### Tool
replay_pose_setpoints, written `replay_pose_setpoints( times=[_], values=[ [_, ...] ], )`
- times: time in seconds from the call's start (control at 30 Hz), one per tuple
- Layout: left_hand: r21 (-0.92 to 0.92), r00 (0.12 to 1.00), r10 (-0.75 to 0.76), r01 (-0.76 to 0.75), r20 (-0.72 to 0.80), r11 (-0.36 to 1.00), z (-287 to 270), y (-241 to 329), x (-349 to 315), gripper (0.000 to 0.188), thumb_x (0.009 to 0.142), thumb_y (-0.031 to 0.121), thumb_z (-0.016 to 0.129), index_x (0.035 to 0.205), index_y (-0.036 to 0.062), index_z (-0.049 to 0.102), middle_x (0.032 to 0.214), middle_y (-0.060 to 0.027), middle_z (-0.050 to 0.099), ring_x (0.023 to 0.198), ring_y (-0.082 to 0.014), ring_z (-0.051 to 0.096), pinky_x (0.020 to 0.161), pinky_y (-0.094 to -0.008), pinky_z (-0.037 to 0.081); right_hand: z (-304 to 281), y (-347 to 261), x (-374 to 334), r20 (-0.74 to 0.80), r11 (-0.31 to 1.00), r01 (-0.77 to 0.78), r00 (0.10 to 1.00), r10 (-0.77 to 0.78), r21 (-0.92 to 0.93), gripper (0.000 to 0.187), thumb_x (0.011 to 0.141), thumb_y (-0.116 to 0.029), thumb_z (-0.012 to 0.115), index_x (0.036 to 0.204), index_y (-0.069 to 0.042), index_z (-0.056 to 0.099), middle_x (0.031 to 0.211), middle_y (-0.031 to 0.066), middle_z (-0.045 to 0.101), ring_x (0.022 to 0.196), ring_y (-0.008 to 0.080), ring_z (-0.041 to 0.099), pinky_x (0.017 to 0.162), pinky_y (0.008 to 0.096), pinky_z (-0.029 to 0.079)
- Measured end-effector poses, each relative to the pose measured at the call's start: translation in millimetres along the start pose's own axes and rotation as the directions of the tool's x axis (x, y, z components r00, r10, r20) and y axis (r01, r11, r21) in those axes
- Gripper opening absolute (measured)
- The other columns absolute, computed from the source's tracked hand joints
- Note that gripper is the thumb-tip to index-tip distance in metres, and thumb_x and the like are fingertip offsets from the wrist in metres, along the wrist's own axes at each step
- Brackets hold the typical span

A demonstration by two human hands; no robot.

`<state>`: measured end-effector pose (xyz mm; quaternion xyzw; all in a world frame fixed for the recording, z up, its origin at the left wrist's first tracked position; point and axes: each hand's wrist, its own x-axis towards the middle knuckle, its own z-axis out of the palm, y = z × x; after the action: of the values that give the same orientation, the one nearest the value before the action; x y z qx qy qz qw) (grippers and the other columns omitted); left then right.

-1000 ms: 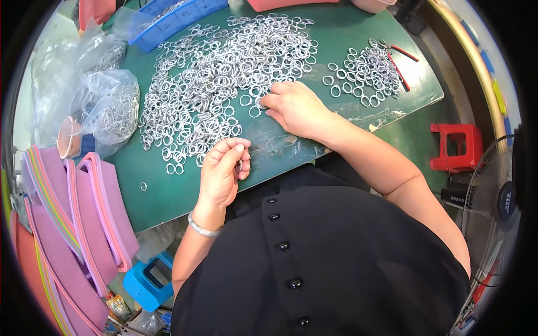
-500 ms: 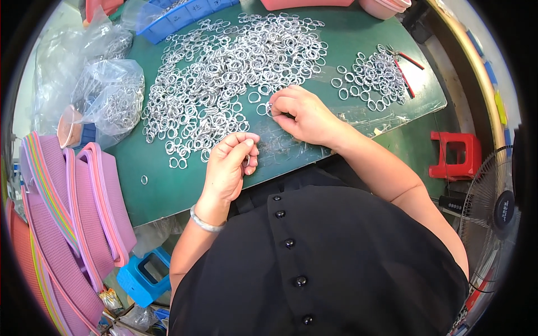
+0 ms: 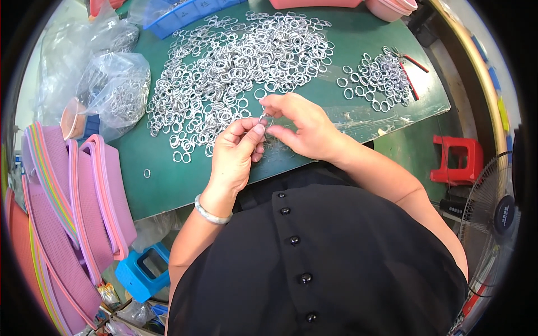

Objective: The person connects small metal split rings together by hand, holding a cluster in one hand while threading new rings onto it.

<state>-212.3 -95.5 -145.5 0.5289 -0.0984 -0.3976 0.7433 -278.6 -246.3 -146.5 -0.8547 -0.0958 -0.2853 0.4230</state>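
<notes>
A small silvery metal ring (image 3: 267, 121) is held up between my two hands, just above the near part of the green table. My left hand (image 3: 235, 154) pinches it with thumb and forefinger, its other fingers curled in. From the right, my right hand (image 3: 305, 126) curves round the same ring, thumb below and forefinger above; where its other fingertips touch is partly hidden. Right beyond the hands spreads a large heap of similar metal rings (image 3: 241, 67). One loose ring (image 3: 259, 94) lies by my right forefinger.
A smaller ring pile (image 3: 378, 78) and red-handled pliers (image 3: 413, 78) lie at right. Clear bags of metal parts (image 3: 120, 92), a blue bin (image 3: 185, 17) and pink baskets (image 3: 101, 201) stand at left and back. A red stool (image 3: 457, 159) and fan (image 3: 487, 218) stand at right.
My right hand has left the edge of the heap and come to my left hand. A metal ring now shows between them. My left hand has risen slightly and moved right.
</notes>
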Motion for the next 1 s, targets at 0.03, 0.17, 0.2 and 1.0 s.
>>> replay_pose_setpoints(
  times=[0.03, 0.17, 0.2, 1.0],
  values=[
    [0.014, 1.000, 0.028, -0.028, -0.012, 0.999, -0.1, -0.6, -0.8, 0.010, 0.083, 0.008, 0.055, 0.091, 0.0023, 0.057, 0.069, 0.0010, 0.052, 0.054, -0.0044, 0.045, 0.045, -0.0165, 0.035, 1.0, -1.3, -0.5, -0.032, 0.991, -0.084, 0.996, 0.087, 0.104, 0.037, 0.071, -0.001, 0.064, 0.105, 0.000, 0.050, 0.086, 0.0065, 0.057, 0.074, 0.0136, 0.055, 0.065, 0.0266, 0.045],
    [0.094, 0.990, 0.142, -0.141, -0.002, 0.986, -2.0, -3.4, -4.6, 0.011, 0.082, 0.006, 0.055, 0.092, 0.0035, 0.059, 0.070, 0.0016, 0.052, 0.055, -0.0033, 0.045, 0.046, -0.0157, 0.035, -6.2, -1.4, -3.6, 0.119, 0.866, -0.367, 0.930, 0.348, 0.340, 0.022, 0.074, -0.004, 0.062, 0.094, -0.001, 0.056, 0.079, 0.0039, 0.057, 0.071, 0.0109, 0.055, 0.065, 0.0246, 0.045],
    [0.094, 0.990, 0.142, -0.141, -0.002, 0.986, -2.1, -3.9, -5.5, 0.011, 0.082, 0.006, 0.055, 0.092, 0.0035, 0.059, 0.070, 0.0016, 0.052, 0.055, -0.0033, 0.045, 0.046, -0.0157, 0.035, -6.9, -1.5, -4.3, 0.147, 0.825, -0.391, 0.920, 0.363, 0.408, 0.016, 0.075, -0.003, 0.061, 0.090, 0.000, 0.058, 0.077, 0.0024, 0.057, 0.070, 0.0086, 0.053, 0.064, 0.0232, 0.044],
    [0.443, 0.893, 0.446, -0.425, 0.062, 0.789, -3.0, -1.7, -11.8, 0.019, 0.079, 0.005, 0.059, 0.098, 0.0012, 0.058, 0.079, -0.0004, 0.052, 0.059, -0.0036, 0.045, 0.053, -0.0158, 0.038, -9.4, -8.8, -1.8, 0.038, 0.999, 0.018, 0.999, -0.019, 0.028, 0.010, 0.070, 0.002, 0.060, 0.079, -0.001, 0.058, 0.075, 0.0068, 0.059, 0.068, 0.0202, 0.056, 0.060, 0.0279, 0.045]
  ],
)
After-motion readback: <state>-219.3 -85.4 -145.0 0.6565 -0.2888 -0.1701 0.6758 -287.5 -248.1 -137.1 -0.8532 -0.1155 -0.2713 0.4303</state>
